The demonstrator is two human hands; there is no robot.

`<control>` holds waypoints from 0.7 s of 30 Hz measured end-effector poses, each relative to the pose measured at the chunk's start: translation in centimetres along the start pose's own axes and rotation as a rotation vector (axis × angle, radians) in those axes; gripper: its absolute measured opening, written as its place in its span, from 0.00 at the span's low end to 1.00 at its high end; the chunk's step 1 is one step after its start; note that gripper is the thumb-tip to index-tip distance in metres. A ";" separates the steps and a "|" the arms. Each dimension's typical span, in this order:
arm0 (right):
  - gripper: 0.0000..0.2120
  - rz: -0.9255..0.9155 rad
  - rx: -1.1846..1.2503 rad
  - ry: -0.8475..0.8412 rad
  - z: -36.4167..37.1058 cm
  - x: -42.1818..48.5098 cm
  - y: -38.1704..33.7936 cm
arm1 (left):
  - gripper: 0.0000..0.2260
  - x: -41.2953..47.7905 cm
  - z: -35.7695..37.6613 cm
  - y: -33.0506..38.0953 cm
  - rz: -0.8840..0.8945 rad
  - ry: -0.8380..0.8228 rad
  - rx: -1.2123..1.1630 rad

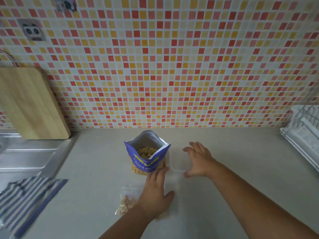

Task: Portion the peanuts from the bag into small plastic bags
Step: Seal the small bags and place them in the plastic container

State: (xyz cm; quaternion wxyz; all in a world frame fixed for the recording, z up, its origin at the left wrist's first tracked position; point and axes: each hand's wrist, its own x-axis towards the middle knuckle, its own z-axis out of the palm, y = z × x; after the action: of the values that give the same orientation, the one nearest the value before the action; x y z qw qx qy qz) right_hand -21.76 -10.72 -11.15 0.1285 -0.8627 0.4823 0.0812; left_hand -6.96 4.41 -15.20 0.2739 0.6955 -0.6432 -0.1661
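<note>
A blue peanut bag [146,157] stands upright and open on the beige counter [96,183], with peanuts visible inside. In front of it lies a small clear plastic bag holding peanuts [126,201]. My left hand [155,192] lies flat with straight fingers over the right part of that small bag, fingertips near the base of the peanut bag. My right hand [198,160] hovers to the right of the peanut bag with fingers spread, over faint clear empty bags [177,167] lying on the counter. It holds nothing.
A wooden cutting board [29,102] leans on the tiled wall at the left, above a steel sink drainboard [25,156]. A blue striped cloth [25,199] lies at the front left. A white dish rack [303,133] stands at the right edge.
</note>
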 end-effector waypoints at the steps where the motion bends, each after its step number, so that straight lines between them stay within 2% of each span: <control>1: 0.50 -0.019 -0.049 -0.065 0.1 0.7 1.0 | 0.34 0.5 0.5 0.4 -0.023 -0.005 0.021; 3: 0.50 -0.062 -0.100 -0.141 0.6 1.8 2.6 | 0.37 1.3 1.3 1.1 -0.065 -0.018 0.040; 8: 0.46 -0.193 -0.080 -0.142 1.3 1.0 3.5 | 0.43 0.9 2.7 1.9 -0.163 -0.012 0.090; 10: 0.47 -0.259 -0.090 -0.166 2.5 -1.1 3.4 | 0.44 -0.7 2.9 2.0 -0.101 0.038 0.230; 12: 0.47 -0.315 -0.103 -0.156 3.7 -3.6 3.5 | 0.49 -2.3 3.0 3.0 -0.040 -0.021 0.341; 16: 0.47 -0.379 -0.100 -0.117 4.8 -6.4 4.4 | 0.51 -3.7 3.6 2.9 0.083 -0.021 0.330; 21: 0.45 -0.311 0.016 -0.130 3.8 -6.5 6.0 | 0.52 -1.3 3.6 2.9 0.046 -0.082 0.240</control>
State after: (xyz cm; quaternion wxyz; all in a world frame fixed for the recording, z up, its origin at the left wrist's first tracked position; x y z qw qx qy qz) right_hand -30.34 -7.35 -13.97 0.1772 -0.9189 0.3342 0.1123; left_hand -11.60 5.01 -16.50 0.1659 0.7010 -0.6849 -0.1098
